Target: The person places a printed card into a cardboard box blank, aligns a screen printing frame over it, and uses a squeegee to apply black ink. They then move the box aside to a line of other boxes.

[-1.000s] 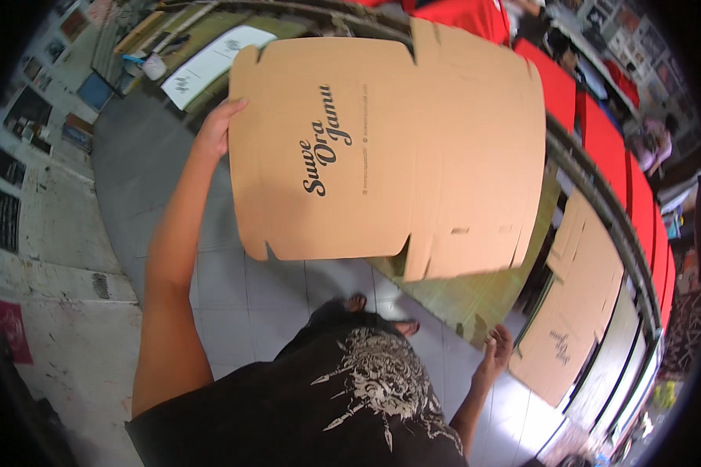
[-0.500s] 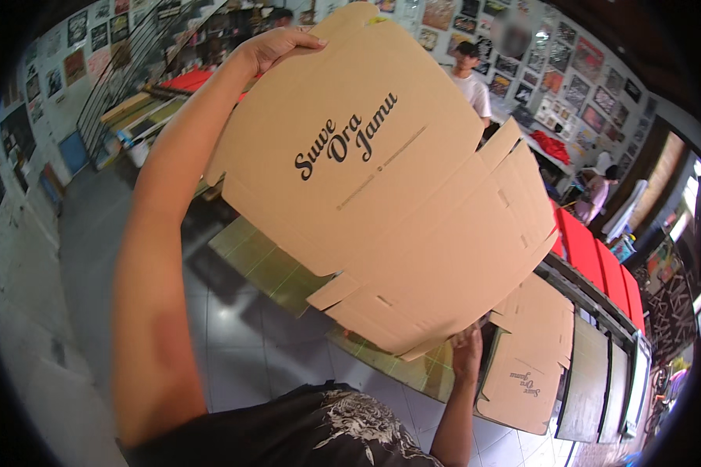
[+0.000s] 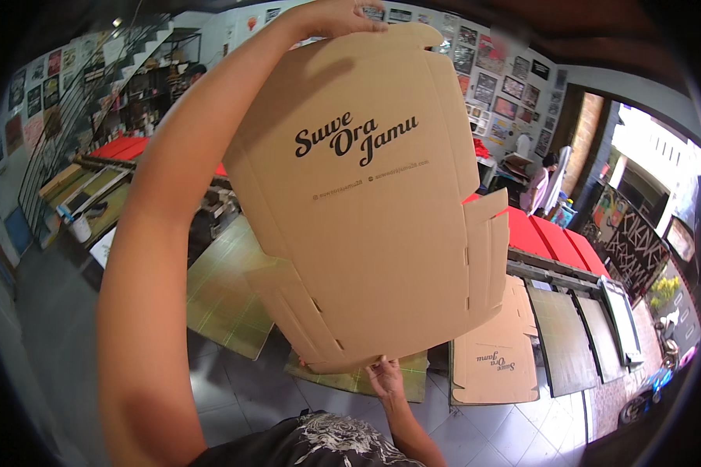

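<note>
A large flat sheet of die-cut brown cardboard [image 3: 374, 265], printed with black lettering, is held up in front of me and fills the middle of the view. My left hand [image 3: 339, 17] is raised high and grips its far top edge, with the fingers partly behind the sheet. Down at the near bottom edge, my right hand [image 3: 385, 377] pinches the cardboard between thumb and fingers. Slots and folded tabs show along both lower sides of the sheet. A second printed cardboard sheet [image 3: 487, 373] lies on a board to the right, lower down.
Green gridded boards [image 3: 230, 288] lie beneath the held sheet. Dark flat boards [image 3: 562, 338] line a rack at right, with red panels [image 3: 553, 233] behind. A person [image 3: 539, 187] stands far right. A white cup [image 3: 79, 227] sits on the left table. Tiled floor [image 3: 241, 389] shows below.
The held cardboard has turned more upright and now faces me straighter. My right hand has moved left with its bottom edge, my left hand up and right. The view has swung right.
</note>
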### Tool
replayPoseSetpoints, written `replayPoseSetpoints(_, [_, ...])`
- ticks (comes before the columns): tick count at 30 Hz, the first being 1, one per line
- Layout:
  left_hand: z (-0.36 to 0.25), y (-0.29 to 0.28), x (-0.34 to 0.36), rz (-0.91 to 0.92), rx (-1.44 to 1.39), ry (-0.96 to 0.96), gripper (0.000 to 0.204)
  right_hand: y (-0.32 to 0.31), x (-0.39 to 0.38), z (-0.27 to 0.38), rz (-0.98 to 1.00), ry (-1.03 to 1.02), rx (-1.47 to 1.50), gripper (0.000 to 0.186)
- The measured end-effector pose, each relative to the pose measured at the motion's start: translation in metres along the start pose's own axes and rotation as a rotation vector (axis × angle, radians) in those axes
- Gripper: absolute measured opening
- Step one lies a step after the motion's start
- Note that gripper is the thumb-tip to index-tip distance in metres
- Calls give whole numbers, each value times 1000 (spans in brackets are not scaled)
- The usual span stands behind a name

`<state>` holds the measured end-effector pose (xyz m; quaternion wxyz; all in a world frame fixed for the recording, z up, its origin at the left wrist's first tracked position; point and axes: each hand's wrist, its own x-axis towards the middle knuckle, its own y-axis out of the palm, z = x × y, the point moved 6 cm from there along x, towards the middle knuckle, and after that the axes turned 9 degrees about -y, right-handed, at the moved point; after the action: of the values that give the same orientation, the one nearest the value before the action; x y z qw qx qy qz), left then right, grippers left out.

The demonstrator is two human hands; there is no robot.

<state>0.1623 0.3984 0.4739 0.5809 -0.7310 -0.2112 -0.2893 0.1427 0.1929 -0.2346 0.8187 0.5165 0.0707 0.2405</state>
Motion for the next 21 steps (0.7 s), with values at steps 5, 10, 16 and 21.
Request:
replayPoseSetpoints(5, [-26,-27,-74,-797,-66,352,33,-11,-3,16,-19,-155,94,18])
replayPoseSetpoints(10, [84,79,-167,-695,-569,-168,41,-13,-12,18,-101,-136,111,29])
replayPoseSetpoints(16, [60,239,-199,261,-1486,-412,33,-27,-10,5,-80,-188,119,31])
replayPoseSetpoints(21, [74,271,-177,208,-1515,-479,28,16,-19,4,-129,-135,52,30])
